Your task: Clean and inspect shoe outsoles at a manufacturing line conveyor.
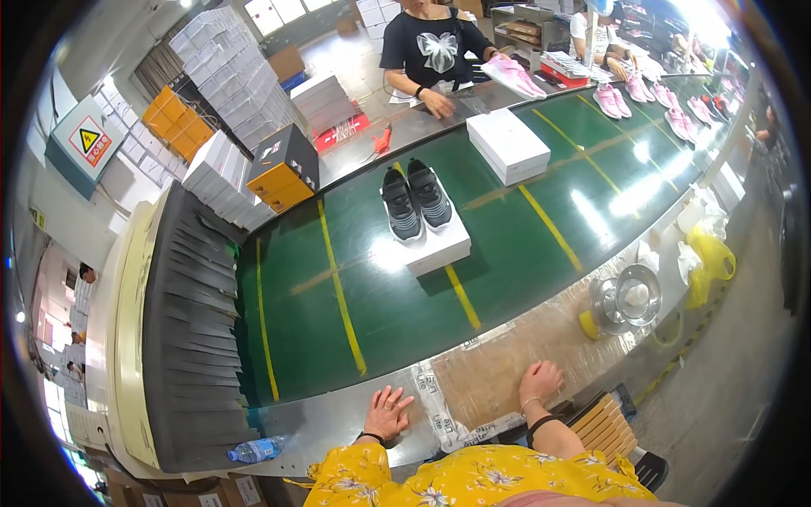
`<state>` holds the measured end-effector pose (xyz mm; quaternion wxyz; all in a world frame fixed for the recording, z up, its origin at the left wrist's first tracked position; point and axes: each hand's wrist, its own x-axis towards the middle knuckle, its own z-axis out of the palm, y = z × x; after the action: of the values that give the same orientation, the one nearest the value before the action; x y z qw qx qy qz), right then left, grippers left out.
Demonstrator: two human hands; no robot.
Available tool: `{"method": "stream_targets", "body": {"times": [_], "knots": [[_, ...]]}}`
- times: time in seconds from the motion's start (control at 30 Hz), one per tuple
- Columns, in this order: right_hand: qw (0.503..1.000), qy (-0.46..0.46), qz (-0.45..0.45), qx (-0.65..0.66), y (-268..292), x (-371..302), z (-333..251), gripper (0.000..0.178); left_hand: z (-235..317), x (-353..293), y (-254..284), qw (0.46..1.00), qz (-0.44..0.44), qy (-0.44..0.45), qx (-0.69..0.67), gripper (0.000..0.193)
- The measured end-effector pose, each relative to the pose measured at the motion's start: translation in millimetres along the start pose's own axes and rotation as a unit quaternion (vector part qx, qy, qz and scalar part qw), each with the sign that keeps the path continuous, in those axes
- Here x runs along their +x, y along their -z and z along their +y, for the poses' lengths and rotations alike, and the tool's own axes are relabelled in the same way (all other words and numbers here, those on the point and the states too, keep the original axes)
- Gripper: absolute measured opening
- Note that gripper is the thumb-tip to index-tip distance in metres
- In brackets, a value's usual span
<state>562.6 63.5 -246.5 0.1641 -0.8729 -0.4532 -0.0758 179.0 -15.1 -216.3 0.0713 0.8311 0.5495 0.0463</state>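
Observation:
My left hand lies with its fingers spread on the metal ledge and holds nothing. My right hand rests on the cardboard-covered part of the ledge, its fingers curled in; no held thing shows. Beyond them, on the green conveyor belt, a pair of dark grey sneakers sits on top of a white shoebox. Farther right, a second white shoebox lies on the belt. Neither hand touches the shoes or boxes.
A plastic water bottle lies left on the ledge; a metal bowl stands right. Dark strip curtains hang at the belt's left end. Across it, a person holds a pink sneaker; more pink shoes line the belt's far end.

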Motion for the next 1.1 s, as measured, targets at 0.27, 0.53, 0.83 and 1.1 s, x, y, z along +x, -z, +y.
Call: {"method": "stream_targets", "body": {"times": [0.27,0.53,0.83,1.1], "knots": [[0.999,0.004,-0.011,0.037,7,3,0,0.016,3,-2,-2,0.999,-0.019,0.004,0.029,0.051],[0.998,0.000,-0.048,0.041,14,10,0,0.014,5,14,4,1.000,-0.016,-0.001,0.018,0.041],[0.995,-0.014,-0.087,0.041,15,13,-2,0.017,-35,221,91,0.986,0.092,0.104,-0.088,0.023],[0.995,-0.019,-0.093,0.037,13,16,3,0.016,-31,450,168,0.936,0.323,0.141,0.009,0.056]]}}
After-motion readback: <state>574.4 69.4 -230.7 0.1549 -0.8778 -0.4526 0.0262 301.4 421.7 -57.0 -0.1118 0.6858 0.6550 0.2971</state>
